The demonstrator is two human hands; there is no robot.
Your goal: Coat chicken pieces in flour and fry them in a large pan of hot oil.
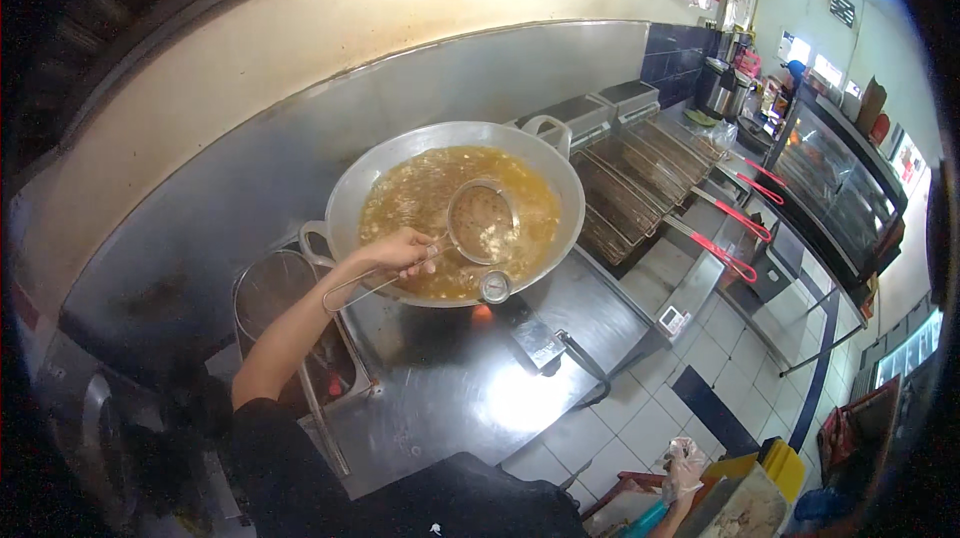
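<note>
Left hand (400, 253) is closed around the wire handle of a round mesh skimmer (482, 222), fingers wrapped over the handle near its upper end. The handle's looped tail sticks out behind the hand toward the wrist. The skimmer's bowl sits over the middle of a large steel wok (352, 183), at or just above the surface of the bubbling amber oil (420, 193) (whether the mesh is dipped in cannot be told). A small round dial thermometer (495, 286) hangs at the wok's near rim, just below the skimmer.

Right hand (684, 466) is at the lower edge of the view, well apart from the wok, wearing a thin clear glove (its grip cannot be told).

Right of the wok: wire fryer baskets (640, 173) with red handles (735, 238). A steel counter (470, 378) lies in front.
</note>
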